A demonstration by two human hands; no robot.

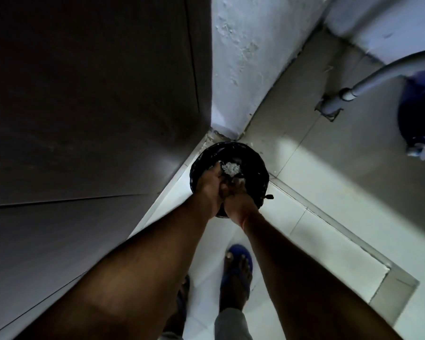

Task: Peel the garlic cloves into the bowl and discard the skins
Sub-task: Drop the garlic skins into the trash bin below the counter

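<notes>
Pale floor tiles (292,192) filled the right and near part of the head view, with a dark cabinet front (84,94) on the left and a rough white wall (243,57) at the far corner. Against that corner stood a black bin (255,163), lined in black, and you held both hands together directly above its mouth.

Your left hand (210,185) and right hand (238,200) were pressed side by side, fingers pointing away from you and down into the bin, both forearms stretched out long from the near edge. A loose clump of white garlic skins (231,168) showed just past your fingertips, over or already inside the bin; I could not tell whether it was touching your fingers or lying on the liner. Blur and shadow hid the fingers, so I could not tell whether either hand was cupped, spread or closed.

You looked to be at the discarding step, near the end of the task; no bowl or cloves appeared. Your next move probably called for brushing your palms together so clinging scraps fell inside the rim rather than onto the floor.

Farther right, a grey pipe (378,77) ran down to the floor beside a blue container (422,114). Your foot in a blue sandal (236,268) stood near.
</notes>
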